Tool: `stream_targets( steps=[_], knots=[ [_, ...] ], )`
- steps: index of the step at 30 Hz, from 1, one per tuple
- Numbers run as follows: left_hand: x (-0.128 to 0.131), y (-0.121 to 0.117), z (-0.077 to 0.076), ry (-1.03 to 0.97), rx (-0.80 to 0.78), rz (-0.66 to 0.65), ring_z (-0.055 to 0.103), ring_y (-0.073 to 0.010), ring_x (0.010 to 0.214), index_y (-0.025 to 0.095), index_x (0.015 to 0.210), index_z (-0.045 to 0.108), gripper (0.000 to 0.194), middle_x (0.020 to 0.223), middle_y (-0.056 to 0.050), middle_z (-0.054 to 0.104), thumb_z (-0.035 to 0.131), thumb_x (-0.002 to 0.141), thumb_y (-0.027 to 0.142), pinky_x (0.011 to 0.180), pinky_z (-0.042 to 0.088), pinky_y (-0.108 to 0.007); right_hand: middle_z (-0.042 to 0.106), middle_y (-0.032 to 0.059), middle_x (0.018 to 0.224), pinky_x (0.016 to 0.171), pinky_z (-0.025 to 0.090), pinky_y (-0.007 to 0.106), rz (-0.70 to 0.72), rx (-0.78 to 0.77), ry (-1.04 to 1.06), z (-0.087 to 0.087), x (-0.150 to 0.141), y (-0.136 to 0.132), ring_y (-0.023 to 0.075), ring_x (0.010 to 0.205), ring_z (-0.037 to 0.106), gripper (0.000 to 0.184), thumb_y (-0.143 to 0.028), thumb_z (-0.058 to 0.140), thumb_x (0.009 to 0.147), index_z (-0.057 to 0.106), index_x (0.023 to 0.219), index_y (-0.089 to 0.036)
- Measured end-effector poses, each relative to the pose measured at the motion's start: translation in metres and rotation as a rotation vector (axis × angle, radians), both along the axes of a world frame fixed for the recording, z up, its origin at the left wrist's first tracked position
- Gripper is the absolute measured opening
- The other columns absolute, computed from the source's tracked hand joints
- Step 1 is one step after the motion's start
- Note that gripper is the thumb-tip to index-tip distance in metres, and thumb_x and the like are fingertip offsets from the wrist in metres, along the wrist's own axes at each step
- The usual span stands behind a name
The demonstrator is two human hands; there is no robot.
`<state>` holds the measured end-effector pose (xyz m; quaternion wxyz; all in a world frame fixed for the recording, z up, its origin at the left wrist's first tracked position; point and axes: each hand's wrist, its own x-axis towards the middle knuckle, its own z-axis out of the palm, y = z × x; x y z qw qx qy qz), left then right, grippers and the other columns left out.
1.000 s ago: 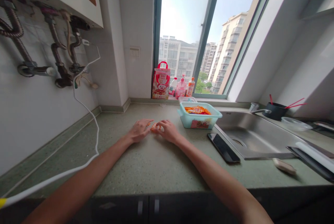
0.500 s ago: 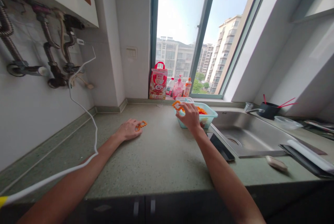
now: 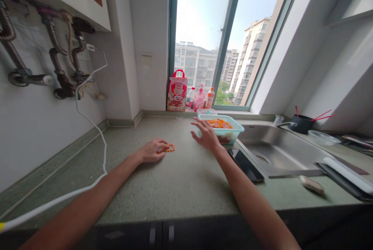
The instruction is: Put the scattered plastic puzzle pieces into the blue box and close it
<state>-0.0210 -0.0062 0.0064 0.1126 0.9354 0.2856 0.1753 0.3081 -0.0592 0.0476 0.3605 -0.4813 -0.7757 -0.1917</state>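
My left hand (image 3: 151,151) rests on the green countertop (image 3: 175,180) with its fingers pinched on a small orange toy piece (image 3: 166,149). My right hand (image 3: 206,135) hovers open with spread fingers, holding nothing, just left of a light-blue plastic box (image 3: 236,130). That box holds several orange pieces (image 3: 219,124).
A black phone (image 3: 245,164) lies beside the steel sink (image 3: 279,152). A white cable (image 3: 87,125) hangs from the wall pipes across the counter's left. A red bag (image 3: 176,94) and bottles (image 3: 201,98) stand on the windowsill. A black bowl with chopsticks (image 3: 303,123) sits far right.
My right hand took one orange piece over to the blue box, let go of it there and is now drawing back open. My left hand stayed on the other piece.
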Motion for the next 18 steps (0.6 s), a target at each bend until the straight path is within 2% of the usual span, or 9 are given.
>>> stream_targets(
  steps=[2, 4, 7, 9, 11, 13, 16, 18],
  knots=[
    [-0.001, -0.003, 0.005, 0.002, -0.034, -0.077, 0.06, -0.0263, 0.128, 0.029, 0.132, 0.073, 0.045, 0.136, -0.006, 0.07, 0.065, 0.088, 0.032, 0.115, 0.043, -0.038, 0.059, 0.0111, 0.151, 0.111, 0.048, 0.046, 0.245, -0.196, -0.078, -0.021, -0.035, 0.004, 0.0298, 0.133, 0.059, 0.051, -0.038, 0.075, 0.092, 0.065, 0.141, -0.027],
    [-0.01, 0.0, 0.009, -0.002, -0.039, -0.071, 0.059, -0.0277, 0.131, 0.028, 0.137, 0.07, 0.054, 0.14, -0.007, 0.067, 0.073, 0.085, 0.04, 0.118, 0.042, -0.039, 0.07, 0.009, 0.138, 0.106, 0.051, 0.039, 0.414, -0.36, -0.133, -0.04, -0.059, 0.008, 0.0262, 0.123, 0.066, 0.046, -0.039, 0.077, 0.092, 0.069, 0.136, -0.027],
    [-0.032, 0.012, 0.014, 0.01, -0.056, 0.047, 0.064, -0.0297, 0.12, 0.024, 0.134, 0.071, 0.076, 0.134, -0.011, 0.066, 0.086, 0.069, 0.061, 0.107, 0.049, -0.038, 0.08, 0.0049, 0.113, 0.1, 0.052, 0.034, 0.48, -0.427, -0.131, -0.056, -0.071, 0.013, 0.0215, 0.105, 0.073, 0.021, -0.032, 0.072, 0.097, 0.077, 0.117, -0.025],
    [-0.045, 0.018, 0.016, 0.038, -0.103, 0.108, 0.067, -0.0262, 0.102, 0.024, 0.124, 0.077, 0.074, 0.12, -0.009, 0.069, 0.085, 0.065, 0.067, 0.092, 0.053, -0.034, 0.08, 0.004, 0.106, 0.095, 0.054, 0.032, 0.457, -0.39, -0.132, -0.053, -0.067, 0.014, 0.021, 0.098, 0.073, 0.017, -0.03, 0.073, 0.096, 0.078, 0.111, -0.025],
    [-0.051, 0.023, 0.015, 0.041, -0.157, 0.14, 0.065, -0.0219, 0.087, 0.024, 0.113, 0.08, 0.062, 0.106, -0.007, 0.071, 0.081, 0.069, 0.067, 0.079, 0.052, -0.031, 0.079, 0.0047, 0.112, 0.094, 0.053, 0.033, 0.406, -0.289, -0.141, -0.04, -0.055, 0.012, 0.0224, 0.101, 0.072, 0.021, -0.03, 0.074, 0.093, 0.078, 0.114, -0.026],
    [-0.052, 0.025, 0.012, 0.016, -0.189, 0.151, 0.062, -0.0194, 0.08, 0.024, 0.105, 0.081, 0.051, 0.098, -0.005, 0.071, 0.078, 0.074, 0.064, 0.072, 0.049, -0.029, 0.076, 0.0062, 0.124, 0.101, 0.05, 0.038, 0.292, -0.128, -0.118, -0.02, -0.037, 0.007, 0.0247, 0.109, 0.068, 0.026, -0.031, 0.071, 0.095, 0.075, 0.12, -0.027],
    [-0.05, 0.028, 0.006, -0.019, -0.187, 0.155, 0.06, -0.0181, 0.077, 0.024, 0.103, 0.08, 0.046, 0.094, -0.004, 0.072, 0.077, 0.076, 0.06, 0.07, 0.047, -0.028, 0.071, 0.0103, 0.133, 0.108, 0.044, 0.045, -0.03, 0.122, 0.01, 0.011, 0.003, -0.002, 0.0287, 0.12, 0.062, 0.032, -0.036, 0.062, 0.101, 0.071, 0.129, -0.025],
    [-0.048, 0.029, 0.004, -0.022, -0.171, 0.16, 0.06, -0.0182, 0.077, 0.024, 0.109, 0.079, 0.053, 0.096, -0.004, 0.072, 0.079, 0.073, 0.062, 0.07, 0.047, -0.028, 0.069, 0.0132, 0.135, 0.107, 0.042, 0.047, -0.259, 0.22, 0.11, 0.025, 0.034, -0.009, 0.0311, 0.123, 0.059, 0.036, -0.038, 0.059, 0.103, 0.069, 0.133, -0.022]
  ],
)
